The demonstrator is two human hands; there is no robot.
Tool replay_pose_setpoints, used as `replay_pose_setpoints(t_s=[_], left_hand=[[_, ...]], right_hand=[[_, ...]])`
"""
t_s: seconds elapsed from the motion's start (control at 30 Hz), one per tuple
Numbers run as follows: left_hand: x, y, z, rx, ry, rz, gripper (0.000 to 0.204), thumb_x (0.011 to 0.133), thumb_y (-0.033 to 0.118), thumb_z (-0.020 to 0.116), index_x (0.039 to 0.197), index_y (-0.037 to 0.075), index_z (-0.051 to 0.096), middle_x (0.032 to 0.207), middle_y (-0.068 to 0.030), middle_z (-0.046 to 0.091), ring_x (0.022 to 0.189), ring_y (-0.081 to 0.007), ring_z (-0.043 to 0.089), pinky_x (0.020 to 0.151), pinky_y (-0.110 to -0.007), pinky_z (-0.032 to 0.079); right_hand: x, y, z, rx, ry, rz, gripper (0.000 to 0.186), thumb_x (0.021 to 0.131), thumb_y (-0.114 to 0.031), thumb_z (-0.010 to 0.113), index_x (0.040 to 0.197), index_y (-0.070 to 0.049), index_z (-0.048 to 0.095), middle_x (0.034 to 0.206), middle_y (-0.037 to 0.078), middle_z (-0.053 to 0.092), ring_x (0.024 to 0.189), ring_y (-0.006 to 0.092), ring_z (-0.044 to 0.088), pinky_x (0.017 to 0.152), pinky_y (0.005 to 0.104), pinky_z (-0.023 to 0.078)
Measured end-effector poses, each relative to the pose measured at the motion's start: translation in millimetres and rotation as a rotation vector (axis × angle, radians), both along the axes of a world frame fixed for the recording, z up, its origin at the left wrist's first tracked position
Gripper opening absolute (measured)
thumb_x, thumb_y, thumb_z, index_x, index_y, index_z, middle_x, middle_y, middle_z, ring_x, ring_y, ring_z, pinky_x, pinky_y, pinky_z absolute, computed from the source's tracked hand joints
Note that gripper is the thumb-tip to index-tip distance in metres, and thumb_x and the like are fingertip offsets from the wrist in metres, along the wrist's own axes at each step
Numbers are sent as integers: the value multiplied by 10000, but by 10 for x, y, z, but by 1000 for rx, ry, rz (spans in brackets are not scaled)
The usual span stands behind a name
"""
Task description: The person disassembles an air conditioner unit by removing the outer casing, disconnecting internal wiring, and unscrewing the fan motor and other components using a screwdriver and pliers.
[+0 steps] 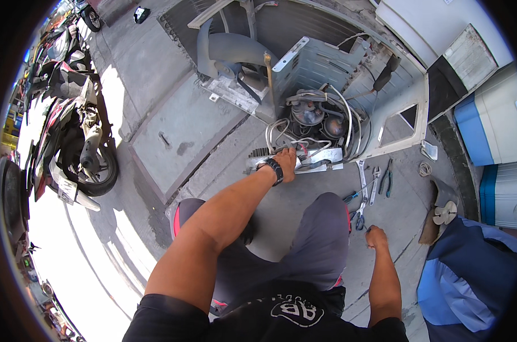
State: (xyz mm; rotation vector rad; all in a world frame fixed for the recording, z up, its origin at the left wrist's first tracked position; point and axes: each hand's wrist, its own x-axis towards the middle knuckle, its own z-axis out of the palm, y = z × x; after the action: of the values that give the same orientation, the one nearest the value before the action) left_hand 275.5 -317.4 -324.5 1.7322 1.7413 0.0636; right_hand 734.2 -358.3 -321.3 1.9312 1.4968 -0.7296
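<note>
An opened air conditioner outdoor unit (327, 65) stands before me, its compressor (307, 114) and a tangle of white and grey wires (349, 122) exposed. My left hand (285, 163), with a dark watch at the wrist, is closed over the front metal edge beside the wires. Off to the right, my right hand (376, 237) is held low by my knee, fingers curled round something small and dark that I cannot make out. Just above it on the ground lie blue-and-black handled pliers (359, 214), an adjustable wrench (375, 185), a spanner (362, 174) and dark green pliers (388, 178).
A grey fan blade (241, 48) sits in the unit's left side. Right of the tools are a wire coil (425, 169), a curved metal piece (441, 199) and blue cloth (469, 279). Blue-and-white containers (492, 122) stand farther right. A parked motorcycle (78, 145) is at left.
</note>
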Motion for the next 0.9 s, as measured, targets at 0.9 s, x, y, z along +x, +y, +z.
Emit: replay_pose_setpoints(t_s=[0.9], left_hand=[[-188, 81, 153, 34, -152, 125, 701, 733, 215, 738, 1271, -78, 398, 1064, -335, 649, 1029, -453, 645, 899, -455, 524]], right_hand=[[-868, -218, 1876, 213, 914, -274, 477, 929, -115, 627, 1386, -61, 504, 1112, 156, 612, 612, 143, 598, 496, 282, 461]])
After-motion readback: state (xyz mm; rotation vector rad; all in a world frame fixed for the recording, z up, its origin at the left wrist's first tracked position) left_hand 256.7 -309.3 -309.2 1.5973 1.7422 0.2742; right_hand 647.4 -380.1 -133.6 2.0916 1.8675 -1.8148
